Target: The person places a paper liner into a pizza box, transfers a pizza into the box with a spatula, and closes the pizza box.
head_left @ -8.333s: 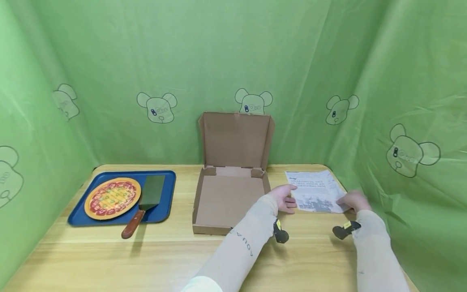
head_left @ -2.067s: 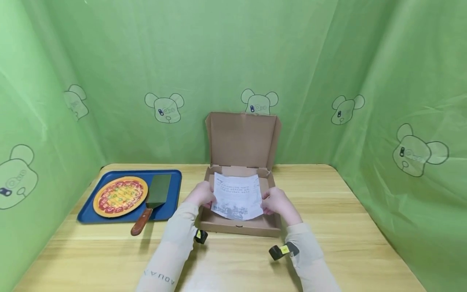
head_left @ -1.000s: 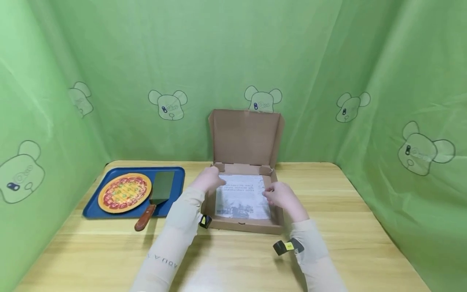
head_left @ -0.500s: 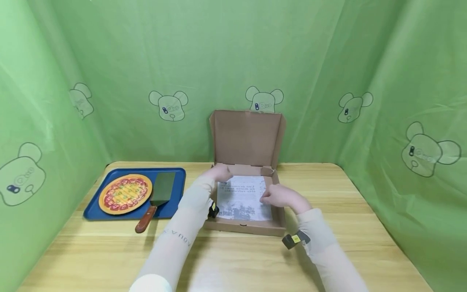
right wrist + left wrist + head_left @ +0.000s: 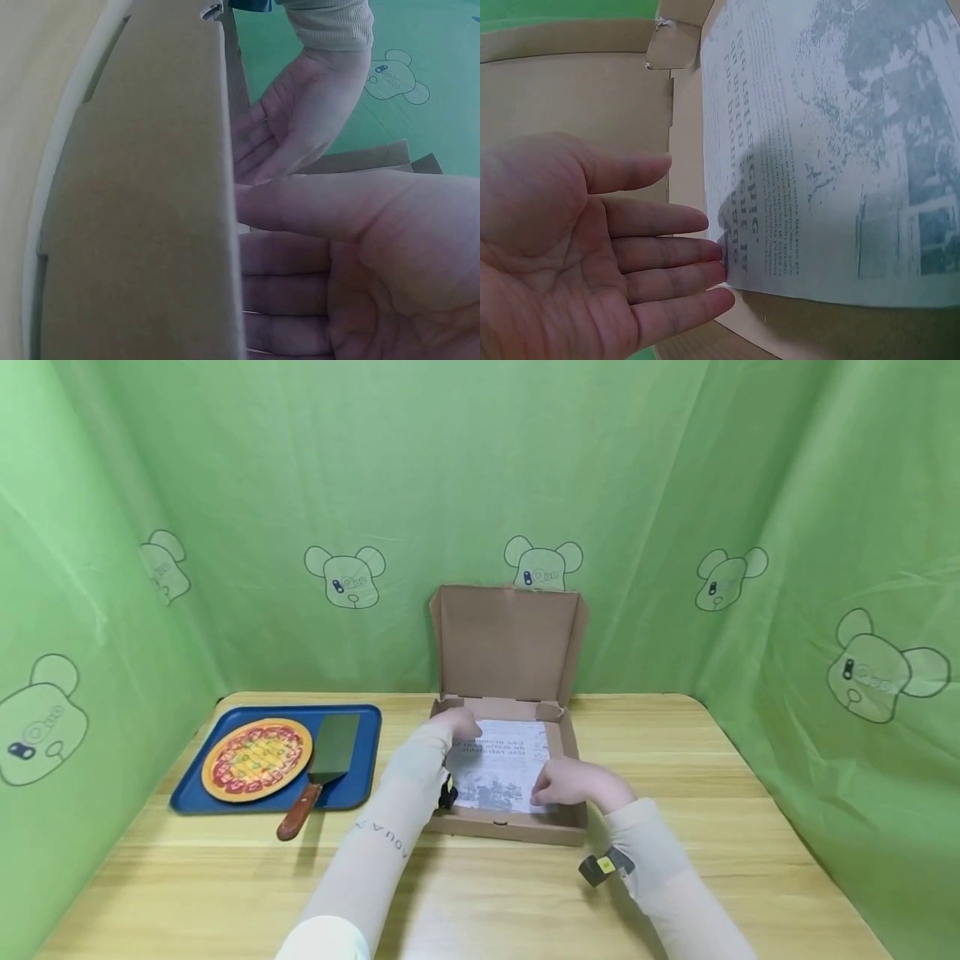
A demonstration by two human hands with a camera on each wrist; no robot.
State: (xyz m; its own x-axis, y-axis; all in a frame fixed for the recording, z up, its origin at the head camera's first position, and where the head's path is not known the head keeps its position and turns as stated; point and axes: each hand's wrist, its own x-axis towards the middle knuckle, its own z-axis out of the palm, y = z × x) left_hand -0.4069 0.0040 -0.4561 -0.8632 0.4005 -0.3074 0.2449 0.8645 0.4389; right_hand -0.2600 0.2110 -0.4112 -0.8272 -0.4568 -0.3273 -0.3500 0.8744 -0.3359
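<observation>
A printed sheet of paper (image 5: 491, 768) lies flat in the bottom of an open cardboard pizza box (image 5: 510, 643). At the sheet's back left corner is my left hand (image 5: 459, 723); in the left wrist view its fingers (image 5: 671, 285) are straight and their tips reach the paper's edge. My right hand (image 5: 576, 782) reaches over the box's right wall, fingertips down at the paper's front right corner. Its thumb and fingers look extended in the right wrist view, tips hidden behind the box's front wall (image 5: 142, 187).
On the left, a blue tray (image 5: 367, 777) bears a pizza (image 5: 257, 760) and a spatula (image 5: 333, 747), whose wooden handle overhangs the tray's front edge. The box stands on a wooden table (image 5: 480, 893). Green curtain (image 5: 630, 510) closes off the back and sides.
The paper went from the table's right side into the box and now lies flatter. Lately my left hand has shifted right along its back edge, and my right hand toward its front right corner.
</observation>
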